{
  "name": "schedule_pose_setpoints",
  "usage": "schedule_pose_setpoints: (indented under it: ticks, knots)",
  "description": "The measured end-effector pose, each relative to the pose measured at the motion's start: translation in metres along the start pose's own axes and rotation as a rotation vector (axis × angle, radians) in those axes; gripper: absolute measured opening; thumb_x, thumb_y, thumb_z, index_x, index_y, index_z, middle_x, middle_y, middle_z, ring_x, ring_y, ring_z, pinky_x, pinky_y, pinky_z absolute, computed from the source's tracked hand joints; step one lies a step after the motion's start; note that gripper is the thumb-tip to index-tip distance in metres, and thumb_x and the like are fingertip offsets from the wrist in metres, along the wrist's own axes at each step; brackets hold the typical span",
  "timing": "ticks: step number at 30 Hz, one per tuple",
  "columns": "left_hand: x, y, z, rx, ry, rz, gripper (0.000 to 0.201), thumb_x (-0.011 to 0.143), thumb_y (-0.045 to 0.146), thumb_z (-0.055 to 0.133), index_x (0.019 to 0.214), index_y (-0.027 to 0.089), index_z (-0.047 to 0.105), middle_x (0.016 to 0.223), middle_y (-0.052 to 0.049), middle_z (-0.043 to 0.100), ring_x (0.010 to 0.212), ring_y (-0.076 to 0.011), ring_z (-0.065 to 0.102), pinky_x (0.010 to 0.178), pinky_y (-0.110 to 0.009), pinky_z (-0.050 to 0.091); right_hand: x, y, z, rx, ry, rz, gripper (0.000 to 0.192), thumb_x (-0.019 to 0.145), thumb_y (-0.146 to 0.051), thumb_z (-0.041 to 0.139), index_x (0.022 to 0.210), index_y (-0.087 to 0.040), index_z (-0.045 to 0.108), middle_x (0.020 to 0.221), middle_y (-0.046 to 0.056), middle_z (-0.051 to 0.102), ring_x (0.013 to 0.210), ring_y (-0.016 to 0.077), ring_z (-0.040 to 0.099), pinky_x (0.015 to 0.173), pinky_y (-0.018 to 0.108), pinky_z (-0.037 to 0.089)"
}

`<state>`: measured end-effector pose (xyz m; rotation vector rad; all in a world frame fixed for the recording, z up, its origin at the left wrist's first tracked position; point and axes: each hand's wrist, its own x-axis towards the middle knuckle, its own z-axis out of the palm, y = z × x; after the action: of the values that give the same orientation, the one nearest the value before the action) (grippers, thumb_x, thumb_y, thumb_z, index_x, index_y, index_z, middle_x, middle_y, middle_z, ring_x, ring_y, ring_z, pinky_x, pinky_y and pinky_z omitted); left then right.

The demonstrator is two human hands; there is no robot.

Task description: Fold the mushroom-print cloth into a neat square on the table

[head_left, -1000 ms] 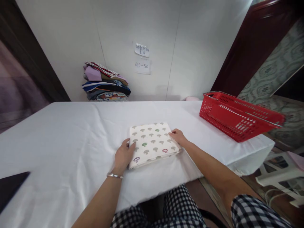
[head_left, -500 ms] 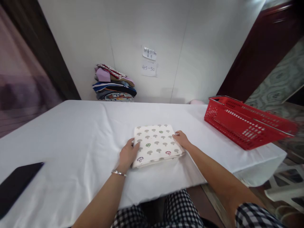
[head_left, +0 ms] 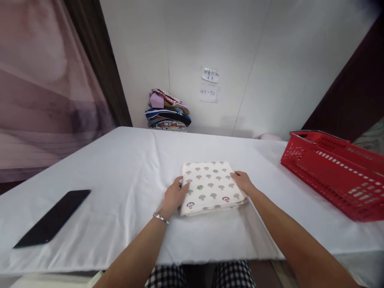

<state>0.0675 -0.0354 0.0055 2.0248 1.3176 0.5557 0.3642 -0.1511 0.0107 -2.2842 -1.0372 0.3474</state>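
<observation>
Head view. The left hand (head_left: 174, 196) lies loosely open, palm down, with its thumb and fingertips resting on the left edge of a folded mushroom-print cloth (head_left: 211, 187); the fingers are not closed around it. The right hand (head_left: 244, 183) lies in the same manner against the cloth's right edge, fingers relaxed and touching the top surface near the border. Whether either hand has fingers tucked beneath the fold cannot be told.

The cloth sits flat between the two hands on a white-covered table (head_left: 120, 172). It forms a nearly square rectangle, its slightly longer axis running away from the person, turned a little so that the far edge leans toward the left hand's side. Its layered folded edge faces the person.

A bracelet (head_left: 161, 218) circles the left wrist. Well apart on the left hand's outer side lies a black phone (head_left: 54, 218). Well apart beyond the right hand stands a red plastic basket (head_left: 336, 176). Far past the cloth, against the wall, rests a stack of folded clothes (head_left: 168, 114), with two paper notes (head_left: 209, 85) on the wall beside it.
</observation>
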Motion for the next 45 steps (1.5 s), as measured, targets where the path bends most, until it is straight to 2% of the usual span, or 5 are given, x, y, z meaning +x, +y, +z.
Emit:
schedule_pose_setpoints:
  ticks: [8, 16, 28, 33, 45]
  knots:
    - [-0.004, -0.004, 0.000, -0.086, -0.005, 0.090, 0.050, 0.079, 0.049, 0.050, 0.122, 0.024, 0.048, 0.075, 0.003, 0.063, 0.070, -0.0148, 0.060, 0.063, -0.024, 0.041, 0.013, -0.026, -0.003, -0.200, 0.019, -0.112, 0.025, 0.079, -0.027, 0.052, 0.097, -0.014, 0.064, 0.103, 0.017, 0.063, 0.100, 0.0300, 0.056, 0.082, 0.038, 0.040]
    - [0.002, -0.005, 0.007, -0.215, 0.052, 0.025, 0.046, 0.079, 0.051, 0.051, 0.114, 0.021, 0.055, 0.079, 0.000, 0.066, 0.071, -0.0147, 0.061, 0.063, -0.024, 0.044, -0.092, -0.082, 0.049, -0.240, -0.110, -0.866, 0.044, 0.089, -0.038, 0.041, 0.129, -0.021, 0.045, 0.139, 0.010, 0.041, 0.129, 0.0256, 0.032, 0.104, 0.046, 0.026]
    - [0.073, 0.015, 0.007, -0.181, 0.139, 0.012, 0.043, 0.080, 0.037, 0.055, 0.119, 0.018, 0.056, 0.120, -0.008, 0.058, 0.106, -0.0191, 0.055, 0.090, -0.027, 0.041, -0.104, -0.076, 0.056, -0.154, -0.108, -0.936, 0.036, 0.093, -0.037, 0.036, 0.121, -0.023, 0.054, 0.132, 0.008, 0.050, 0.129, 0.0242, 0.035, 0.104, 0.047, 0.024]
    - [0.098, 0.014, 0.014, -0.265, 0.018, 0.027, 0.042, 0.078, 0.044, 0.053, 0.110, 0.017, 0.060, 0.102, -0.006, 0.066, 0.090, -0.0176, 0.059, 0.079, -0.025, 0.045, -0.115, -0.079, 0.052, -0.122, -0.238, -1.145, 0.040, 0.093, -0.040, 0.037, 0.127, -0.023, 0.048, 0.132, 0.006, 0.051, 0.131, 0.0200, 0.032, 0.107, 0.043, 0.022]
    - [0.135, 0.018, 0.023, 0.009, 0.051, 0.041, 0.048, 0.081, 0.058, 0.037, 0.058, 0.018, 0.050, 0.057, 0.000, 0.052, 0.060, -0.0132, 0.044, 0.057, -0.025, 0.033, -0.134, -0.086, 0.055, -0.184, -0.427, -1.136, 0.050, 0.090, -0.039, 0.042, 0.137, -0.021, 0.037, 0.142, 0.005, 0.038, 0.135, 0.0231, 0.024, 0.110, 0.047, 0.015]
